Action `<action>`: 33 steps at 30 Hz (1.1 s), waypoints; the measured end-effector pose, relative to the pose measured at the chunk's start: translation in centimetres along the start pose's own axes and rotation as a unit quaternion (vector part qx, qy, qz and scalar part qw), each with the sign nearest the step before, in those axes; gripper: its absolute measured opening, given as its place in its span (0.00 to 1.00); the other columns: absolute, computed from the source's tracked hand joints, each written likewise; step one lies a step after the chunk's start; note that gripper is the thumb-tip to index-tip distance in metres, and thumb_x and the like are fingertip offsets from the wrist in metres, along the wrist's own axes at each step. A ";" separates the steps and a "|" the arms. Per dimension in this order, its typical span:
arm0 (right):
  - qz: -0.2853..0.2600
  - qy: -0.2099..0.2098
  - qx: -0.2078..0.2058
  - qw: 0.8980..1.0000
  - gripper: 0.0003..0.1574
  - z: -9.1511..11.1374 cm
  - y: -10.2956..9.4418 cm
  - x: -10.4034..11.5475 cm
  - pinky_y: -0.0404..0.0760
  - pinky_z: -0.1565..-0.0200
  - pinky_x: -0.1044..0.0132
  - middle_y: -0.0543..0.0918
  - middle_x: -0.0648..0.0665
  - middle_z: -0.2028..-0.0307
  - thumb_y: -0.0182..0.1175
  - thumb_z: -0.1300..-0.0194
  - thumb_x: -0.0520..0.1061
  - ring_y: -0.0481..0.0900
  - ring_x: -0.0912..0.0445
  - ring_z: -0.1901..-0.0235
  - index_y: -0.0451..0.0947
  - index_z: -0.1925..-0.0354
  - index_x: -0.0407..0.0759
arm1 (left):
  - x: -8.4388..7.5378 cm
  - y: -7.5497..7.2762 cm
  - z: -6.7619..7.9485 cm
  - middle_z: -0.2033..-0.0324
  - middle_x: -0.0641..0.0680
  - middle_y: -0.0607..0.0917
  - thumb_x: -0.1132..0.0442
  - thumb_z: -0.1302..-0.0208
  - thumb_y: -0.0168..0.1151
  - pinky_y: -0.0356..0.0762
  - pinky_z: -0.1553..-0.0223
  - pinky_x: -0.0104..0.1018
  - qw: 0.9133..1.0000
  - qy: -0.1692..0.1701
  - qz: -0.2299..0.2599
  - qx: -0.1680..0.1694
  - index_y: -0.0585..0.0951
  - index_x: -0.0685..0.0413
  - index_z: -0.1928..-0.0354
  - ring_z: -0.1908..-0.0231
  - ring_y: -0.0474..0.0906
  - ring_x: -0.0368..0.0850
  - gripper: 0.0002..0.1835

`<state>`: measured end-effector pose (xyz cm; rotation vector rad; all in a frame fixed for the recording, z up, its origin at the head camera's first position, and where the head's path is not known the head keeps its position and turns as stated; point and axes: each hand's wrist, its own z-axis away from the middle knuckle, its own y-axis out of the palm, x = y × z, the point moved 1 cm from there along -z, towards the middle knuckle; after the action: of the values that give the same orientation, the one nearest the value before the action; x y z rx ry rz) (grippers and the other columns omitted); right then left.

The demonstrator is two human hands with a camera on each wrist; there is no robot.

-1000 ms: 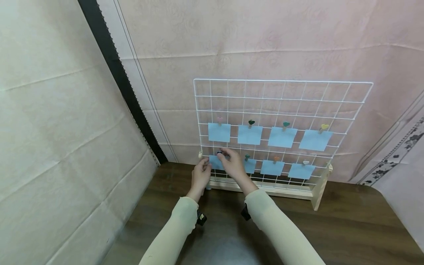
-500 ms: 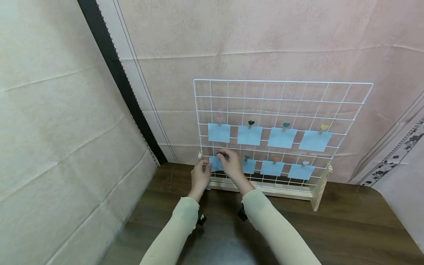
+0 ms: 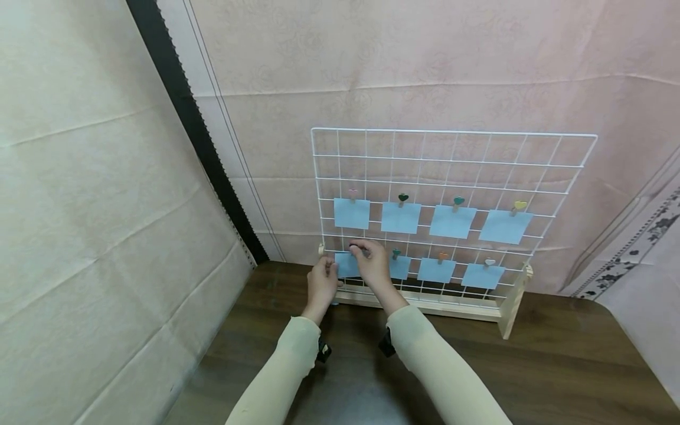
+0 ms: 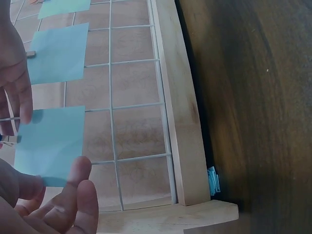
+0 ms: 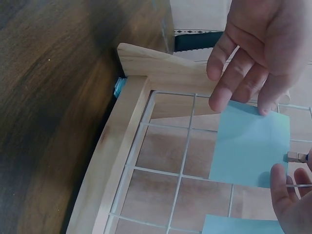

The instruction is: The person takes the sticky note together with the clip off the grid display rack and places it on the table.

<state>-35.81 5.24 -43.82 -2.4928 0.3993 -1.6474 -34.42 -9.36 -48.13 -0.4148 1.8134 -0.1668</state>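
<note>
A blue paper card (image 3: pixel 346 265) lies against the white wire grid (image 3: pixel 454 158) at the lower left. My left hand (image 3: pixel 321 283) pinches its left edge; in the left wrist view the thumb and fingertips meet the card (image 4: pixel 53 144) at that edge. At its top edge my right hand (image 3: pixel 374 265) holds a mini clothespin (image 5: pixel 295 157) with a dark decorated end, largely hidden by the fingers. The clothespin's wooden jaws sit right at the card's edge, and the right thumb (image 5: pixel 279 178) lies by the card's corner.
Several other blue cards (image 3: pixel 401 218) hang in two rows on the grid from heart-topped clothespins (image 3: pixel 458 201). A wooden base (image 3: pixel 451 307) supports the grid on the brown table (image 3: pixel 361 378). A small blue stack (image 4: pixel 213 181) lies beside the base's left end.
Both hands stay at the lower-left card. The right hand and forearm have shifted slightly left, and the dark clothespin end is now more covered by the fingers.
</note>
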 end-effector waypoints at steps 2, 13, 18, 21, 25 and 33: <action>-0.003 -0.001 -0.001 1.000 0.14 0.0 -0.1 0.0 0.82 0.46 0.44 0.85 0.38 0.47 0.63 0.22 0.42 0.80 0.43 0.43 0.87 0.45 0.39 | 0.0 0.0 0.1 0.55 0.67 0.89 0.65 0.18 0.54 0.87 0.67 0.48 1.000 0.002 -0.003 -0.003 0.80 0.66 0.43 0.69 0.90 0.57 0.12; -0.004 0.004 0.008 1.000 0.17 0.2 -0.8 0.2 0.82 0.42 0.44 0.87 0.38 0.46 0.62 0.22 0.42 0.82 0.43 0.42 0.85 0.41 0.37 | -0.2 -0.1 0.2 0.57 0.66 0.88 0.65 0.17 0.52 0.86 0.67 0.50 1.000 -0.003 0.000 -0.005 0.79 0.66 0.42 0.66 0.89 0.64 0.13; -0.017 0.000 0.026 1.000 0.17 0.4 -1.2 0.6 0.82 0.41 0.46 0.86 0.36 0.44 0.62 0.22 0.40 0.80 0.42 0.39 0.84 0.40 0.35 | -0.2 -0.2 0.2 0.60 0.65 0.87 0.65 0.17 0.51 0.84 0.68 0.45 1.000 -0.008 0.013 -0.009 0.79 0.65 0.43 0.67 0.88 0.62 0.12; -0.024 -0.002 0.041 0.999 0.18 0.6 -1.6 0.6 0.82 0.41 0.46 0.85 0.35 0.42 0.60 0.21 0.40 0.81 0.41 0.39 0.82 0.39 0.32 | -0.3 -0.3 0.2 0.65 0.61 0.85 0.64 0.17 0.51 0.78 0.70 0.41 1.000 -0.012 0.011 -0.012 0.79 0.63 0.45 0.72 0.83 0.56 0.11; -0.035 0.001 0.053 0.998 0.20 0.9 -2.3 0.4 0.81 0.39 0.46 0.83 0.34 0.40 0.59 0.20 0.41 0.82 0.41 0.40 0.80 0.37 0.32 | -0.3 -0.4 0.3 0.73 0.56 0.79 0.64 0.16 0.50 0.69 0.75 0.38 1.000 -0.010 -0.003 -0.012 0.78 0.62 0.46 0.79 0.70 0.46 0.11; -0.059 0.012 0.070 0.996 0.19 1.5 -3.8 -0.1 0.80 0.39 0.42 0.82 0.36 0.39 0.58 0.19 0.43 0.79 0.42 0.38 0.81 0.36 0.38 | -0.2 -1.0 0.4 0.77 0.52 0.74 0.64 0.16 0.49 0.66 0.78 0.36 1.000 0.003 0.007 0.000 0.77 0.63 0.46 0.83 0.65 0.42 0.11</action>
<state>-33.90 8.82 -43.52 -2.4379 0.1361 -1.6867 -33.82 -10.14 -47.75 -0.4024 1.8217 -0.1592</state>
